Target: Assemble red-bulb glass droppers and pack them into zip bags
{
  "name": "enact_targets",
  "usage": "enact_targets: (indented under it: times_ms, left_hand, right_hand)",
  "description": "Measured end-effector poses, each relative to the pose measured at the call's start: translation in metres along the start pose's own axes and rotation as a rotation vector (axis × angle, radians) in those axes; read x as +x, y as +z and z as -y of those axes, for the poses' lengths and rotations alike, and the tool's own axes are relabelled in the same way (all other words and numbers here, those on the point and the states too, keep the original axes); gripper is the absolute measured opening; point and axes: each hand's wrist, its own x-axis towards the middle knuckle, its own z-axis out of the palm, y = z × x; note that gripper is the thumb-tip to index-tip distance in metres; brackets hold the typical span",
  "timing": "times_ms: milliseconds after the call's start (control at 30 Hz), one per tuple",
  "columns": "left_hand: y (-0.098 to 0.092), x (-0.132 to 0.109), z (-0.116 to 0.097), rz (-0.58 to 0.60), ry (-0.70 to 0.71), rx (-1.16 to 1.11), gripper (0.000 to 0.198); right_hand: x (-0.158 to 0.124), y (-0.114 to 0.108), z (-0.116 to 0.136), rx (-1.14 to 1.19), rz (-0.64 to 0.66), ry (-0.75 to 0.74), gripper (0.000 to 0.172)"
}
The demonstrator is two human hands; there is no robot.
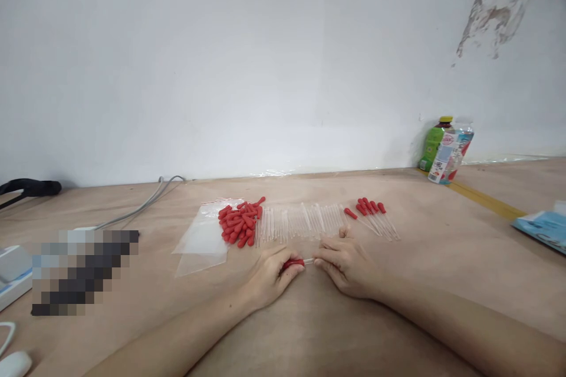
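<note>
My left hand [277, 274] is closed round a red rubber dropper bulb [295, 263], its neck pointing right. From my right hand [347, 265], whose fingers are pinched together, a thin clear glass dropper tube [308, 261] runs to the mouth of the bulb. How deep the tube sits inside is hidden. Just beyond my hands lies a row of loose clear tubes [300, 221]. Left of that row is a heap of red bulbs [236, 224], partly on clear plastic bags [201, 241]. Several droppers with red bulbs fitted [374, 215] lie fanned out at the right.
Two drink bottles, one green [431, 147] and one with a pink and blue label [450, 156], stand by the wall. A blue packet [543, 230] lies far right. On the left are a blurred-out object [88, 271], a grey cable [141, 206] and a white power strip [15, 283].
</note>
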Motion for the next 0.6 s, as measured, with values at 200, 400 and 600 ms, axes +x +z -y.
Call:
enact_targets:
  times_ms: [200, 400, 600]
  left_hand:
    - [0.001, -0.001, 0.002, -0.002, 0.067, 0.028, 0.014]
    - [-0.002, 0.003, 0.004, 0.017, 0.127, 0.044, 0.012]
    - [-0.005, 0.007, 0.004, 0.012, 0.112, 0.041, 0.011]
  right_hand:
    - [0.003, 0.000, 0.008, 0.030, 0.102, 0.069, 0.027]
    - [0.008, 0.002, 0.010, 0.132, 0.188, 0.132, 0.029]
    - [0.014, -0.002, 0.010, 0.228, 0.231, 0.167, 0.030]
